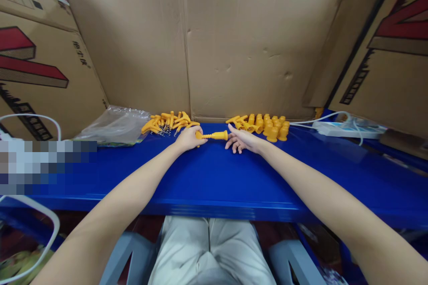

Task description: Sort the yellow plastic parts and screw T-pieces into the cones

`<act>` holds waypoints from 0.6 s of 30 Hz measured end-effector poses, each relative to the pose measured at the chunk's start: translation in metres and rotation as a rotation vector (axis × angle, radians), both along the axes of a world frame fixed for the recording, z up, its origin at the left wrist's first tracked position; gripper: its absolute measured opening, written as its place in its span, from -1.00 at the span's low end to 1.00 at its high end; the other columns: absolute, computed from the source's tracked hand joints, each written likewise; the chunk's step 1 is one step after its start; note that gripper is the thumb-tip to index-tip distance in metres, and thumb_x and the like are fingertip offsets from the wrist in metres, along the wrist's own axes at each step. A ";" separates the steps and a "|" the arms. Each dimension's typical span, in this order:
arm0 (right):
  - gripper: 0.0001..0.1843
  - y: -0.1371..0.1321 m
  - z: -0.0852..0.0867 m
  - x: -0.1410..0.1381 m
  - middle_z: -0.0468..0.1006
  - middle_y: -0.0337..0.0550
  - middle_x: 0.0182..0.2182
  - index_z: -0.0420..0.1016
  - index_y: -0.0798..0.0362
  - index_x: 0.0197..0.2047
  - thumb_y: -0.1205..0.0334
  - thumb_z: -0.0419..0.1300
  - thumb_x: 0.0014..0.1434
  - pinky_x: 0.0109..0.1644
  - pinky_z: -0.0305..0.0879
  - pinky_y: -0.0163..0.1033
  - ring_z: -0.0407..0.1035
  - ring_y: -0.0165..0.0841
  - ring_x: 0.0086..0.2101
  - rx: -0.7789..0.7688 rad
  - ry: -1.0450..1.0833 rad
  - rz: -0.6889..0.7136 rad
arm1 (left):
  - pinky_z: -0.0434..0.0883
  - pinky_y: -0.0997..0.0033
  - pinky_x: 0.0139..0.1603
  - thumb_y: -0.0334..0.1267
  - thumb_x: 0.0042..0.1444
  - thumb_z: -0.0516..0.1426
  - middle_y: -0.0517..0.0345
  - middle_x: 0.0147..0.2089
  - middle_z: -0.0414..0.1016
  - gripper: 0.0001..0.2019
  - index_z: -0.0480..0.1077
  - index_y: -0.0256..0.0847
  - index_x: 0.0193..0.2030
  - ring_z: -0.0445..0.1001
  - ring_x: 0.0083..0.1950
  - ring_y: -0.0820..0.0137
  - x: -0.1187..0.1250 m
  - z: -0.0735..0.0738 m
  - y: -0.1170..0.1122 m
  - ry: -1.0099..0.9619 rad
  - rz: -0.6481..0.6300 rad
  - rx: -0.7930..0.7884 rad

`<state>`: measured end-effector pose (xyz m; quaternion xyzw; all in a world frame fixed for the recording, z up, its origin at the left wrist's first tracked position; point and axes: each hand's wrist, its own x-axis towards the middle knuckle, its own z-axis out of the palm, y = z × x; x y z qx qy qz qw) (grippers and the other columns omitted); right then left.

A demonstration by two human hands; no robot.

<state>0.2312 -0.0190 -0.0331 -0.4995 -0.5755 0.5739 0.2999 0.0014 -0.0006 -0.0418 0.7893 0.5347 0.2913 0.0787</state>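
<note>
A long yellow plastic part [214,135] lies level just above the blue table [214,178], held between both hands. My left hand [189,138] is closed around its left end. My right hand [241,139] pinches its wider right end with the thumb on top and the other fingers hanging loose. Behind the left hand lies a heap of yellow T-shaped pieces [170,122] with small metal springs [164,132] among them. Behind the right hand stand several yellow cup-shaped pieces [271,126].
Cardboard sheets [207,48] wall the table at the back and sides. A clear plastic bag [115,125] lies at the left. A white power strip [346,130] with its cable sits at the right. White cables hang at the left edge. My knees show below the table.
</note>
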 end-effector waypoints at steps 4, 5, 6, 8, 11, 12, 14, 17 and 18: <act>-0.36 0.003 -0.002 0.005 0.64 0.03 -0.28 0.34 0.14 0.01 -0.25 -0.21 0.32 -0.73 0.24 -0.42 0.44 -0.43 -0.61 -0.024 0.090 0.031 | 0.19 0.43 -0.41 -0.13 -0.12 0.29 0.33 -0.56 0.31 -0.75 0.33 -0.14 -0.40 0.36 -0.46 0.40 -0.001 0.000 0.001 0.013 0.019 0.015; -0.40 0.004 -0.003 0.006 0.63 0.05 -0.20 0.33 0.13 0.05 -0.22 -0.15 0.33 -0.72 0.26 -0.42 0.47 -0.43 -0.58 -0.017 0.102 0.045 | 0.19 0.42 -0.40 -0.14 -0.11 0.29 0.33 -0.56 0.31 -0.76 0.33 -0.14 -0.40 0.36 -0.46 0.40 -0.001 0.000 0.001 0.012 0.022 0.011; -0.46 0.005 -0.004 0.007 0.62 0.07 -0.12 0.33 0.11 0.08 -0.16 -0.09 0.34 -0.70 0.29 -0.43 0.49 -0.43 -0.55 -0.005 0.109 0.058 | 0.20 0.42 -0.40 -0.15 -0.11 0.29 0.33 -0.55 0.32 -0.76 0.33 -0.14 -0.40 0.36 -0.46 0.40 -0.001 0.000 0.001 0.010 0.025 0.009; -0.57 0.006 -0.006 0.008 0.57 0.09 -0.02 0.35 0.10 0.11 -0.02 0.05 0.34 -0.67 0.32 -0.44 0.52 -0.44 -0.50 0.027 0.107 0.072 | 0.20 0.42 -0.40 -0.16 -0.11 0.30 0.33 -0.55 0.33 -0.76 0.32 -0.15 -0.40 0.36 -0.46 0.41 -0.001 0.000 0.001 0.005 0.027 0.005; -0.63 0.008 -0.010 0.009 0.53 0.08 0.06 0.38 0.08 0.13 0.16 0.16 0.30 -0.65 0.33 -0.48 0.53 -0.46 -0.48 0.060 0.086 0.061 | 0.21 0.42 -0.40 -0.16 -0.11 0.29 0.33 -0.56 0.33 -0.77 0.34 -0.15 -0.40 0.36 -0.48 0.41 -0.001 0.001 0.001 -0.003 0.028 0.000; -0.62 0.009 -0.011 0.008 0.53 0.08 0.06 0.37 0.08 0.14 0.18 0.17 0.29 -0.66 0.32 -0.49 0.53 -0.47 -0.48 0.061 0.077 0.052 | 0.21 0.42 -0.41 -0.16 -0.11 0.29 0.33 -0.57 0.33 -0.77 0.34 -0.14 -0.39 0.36 -0.48 0.41 -0.001 0.001 0.000 -0.008 0.028 0.000; -0.60 0.010 -0.012 0.008 0.54 0.08 0.06 0.37 0.08 0.16 0.18 0.19 0.28 -0.66 0.31 -0.50 0.53 -0.48 -0.48 0.057 0.062 0.035 | 0.21 0.42 -0.41 -0.16 -0.12 0.29 0.34 -0.57 0.33 -0.78 0.35 -0.14 -0.39 0.36 -0.49 0.41 -0.001 0.000 0.000 -0.018 0.029 0.004; -0.57 0.010 -0.013 0.007 0.55 0.08 0.03 0.39 0.08 0.15 0.11 0.21 0.26 -0.66 0.30 -0.51 0.53 -0.49 -0.49 0.060 0.048 0.030 | 0.21 0.42 -0.42 -0.16 -0.13 0.30 0.34 -0.58 0.33 -0.78 0.36 -0.14 -0.39 0.36 -0.50 0.41 -0.001 0.000 0.001 -0.032 0.030 0.001; -0.57 0.010 -0.012 0.007 0.56 0.08 0.03 0.40 0.08 0.14 0.10 0.21 0.26 -0.66 0.30 -0.51 0.53 -0.49 -0.49 0.064 0.047 0.030 | 0.21 0.43 -0.42 -0.16 -0.13 0.29 0.34 -0.58 0.33 -0.78 0.36 -0.14 -0.39 0.36 -0.50 0.41 -0.001 -0.001 0.001 -0.034 0.030 -0.004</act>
